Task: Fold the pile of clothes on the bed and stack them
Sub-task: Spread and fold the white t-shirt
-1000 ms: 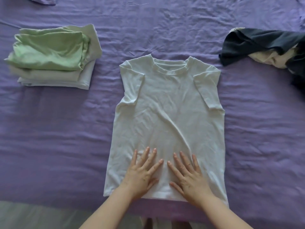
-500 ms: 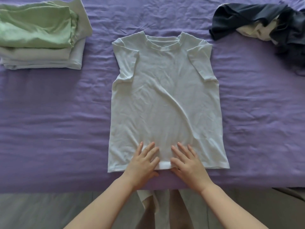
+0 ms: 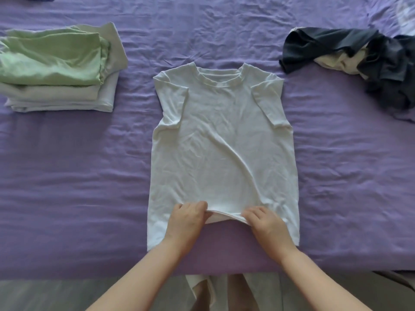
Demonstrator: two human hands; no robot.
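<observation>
Left hand and right hand side by side at the shirt hem, fingers curled, pinching it; forearms converge from below.

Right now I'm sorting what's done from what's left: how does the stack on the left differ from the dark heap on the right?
The folded stack is squared into flat layers; the dark heap lies crumpled and unfolded. The folded stack is pale, with a green piece on top; the dark heap is mostly navy, with one cream piece showing. Both lie on the purple bedsheet, untouched by either hand.

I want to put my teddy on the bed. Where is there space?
Bare sheet lies between the folded stack and the white T-shirt, and between the shirt and the dark clothes pile. The middle is taken.
</observation>
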